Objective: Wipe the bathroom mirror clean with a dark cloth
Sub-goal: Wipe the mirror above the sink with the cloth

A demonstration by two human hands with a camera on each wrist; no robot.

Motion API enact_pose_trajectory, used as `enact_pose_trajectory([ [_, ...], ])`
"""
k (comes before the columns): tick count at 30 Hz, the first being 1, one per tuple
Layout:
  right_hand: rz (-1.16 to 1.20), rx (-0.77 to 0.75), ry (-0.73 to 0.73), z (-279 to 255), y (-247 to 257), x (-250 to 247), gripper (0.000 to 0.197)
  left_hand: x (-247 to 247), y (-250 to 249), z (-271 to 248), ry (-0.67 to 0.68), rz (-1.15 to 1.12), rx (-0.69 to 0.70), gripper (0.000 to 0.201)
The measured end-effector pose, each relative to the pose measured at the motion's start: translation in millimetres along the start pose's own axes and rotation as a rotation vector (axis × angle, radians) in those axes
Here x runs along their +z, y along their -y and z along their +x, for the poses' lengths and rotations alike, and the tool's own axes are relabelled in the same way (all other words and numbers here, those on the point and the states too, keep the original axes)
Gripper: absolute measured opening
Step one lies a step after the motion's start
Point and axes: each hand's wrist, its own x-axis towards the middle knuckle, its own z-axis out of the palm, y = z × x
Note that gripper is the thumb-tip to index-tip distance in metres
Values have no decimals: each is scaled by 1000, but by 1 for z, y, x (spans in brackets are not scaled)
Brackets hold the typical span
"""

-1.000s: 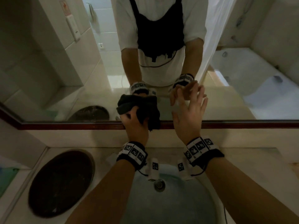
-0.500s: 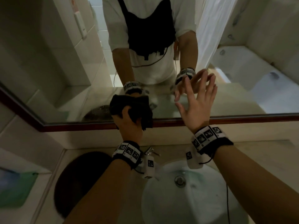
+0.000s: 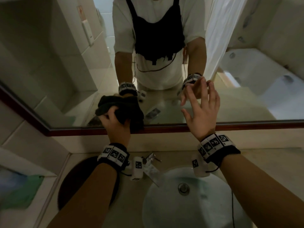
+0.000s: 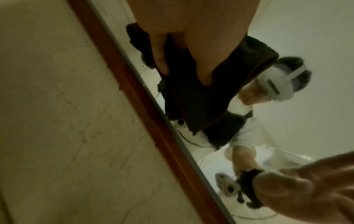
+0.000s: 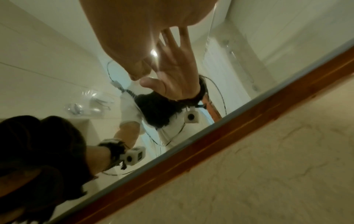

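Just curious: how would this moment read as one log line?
left hand: grips dark cloth against mirror, low by frame | right hand: open, fingers spread at glass

**Vanity counter below the mirror**

A pale, marble-look countertop (image 3: 263, 162) runs along the wall under the mirror's brown frame. Set into it is a round white basin (image 3: 205, 203) with a metal drain (image 3: 183, 188) at its bottom. A chrome faucet (image 3: 152, 157) stands on the counter at the basin's back edge, its spout reaching over the bowl. To the left of the basin lies a dark round shape (image 3: 69, 191) (whether a mat, a lid or an opening cannot be told). Further left, on a lower surface beside the counter's edge, sits something green and blurred (image 3: 21, 191).
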Motion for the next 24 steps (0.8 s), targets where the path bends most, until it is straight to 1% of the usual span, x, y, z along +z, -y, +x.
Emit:
enact_pose_trajectory([
  [2,17,-15,-53,2,-18,-8,72,-5,-6,7,-13,-2,3,57],
  [4,30,32,-91,7,-38,-14,68,-8,-9,13,9,14,-26,60],
  [5,31,55,-92,10,-46,-15,67,-10,-9,15,29,35,-34,63],
  [7,19,44,-65,14,-57,-16,69,-12,-11,15,56,79,-25,65],
  [9,20,17,-46,14,-60,-13,71,-11,-18,14,67,74,-6,66],
  [13,74,26,-36,14,-62,-5,72,0,-43,12,12,83,56,61],
  [15,89,21,-19,14,-63,-3,74,8,-54,10,19,96,71,62],
  [17,86,-3,-12,15,-65,-1,78,21,-70,1,37,87,60,62],
  [19,86,-25,-16,15,-66,0,80,42,-88,-12,25,105,70,61],
  [21,87,-39,-28,15,-67,2,77,66,-112,-29,0,129,156,57],
  [22,86,-44,-33,14,-67,2,75,78,-121,-35,-20,107,171,51],
  [23,88,-52,-36,14,-68,3,74,88,-132,-42,-41,45,140,42],
  [24,94,-58,-39,13,-69,4,73,94,-140,-48,-75,39,142,35],
])
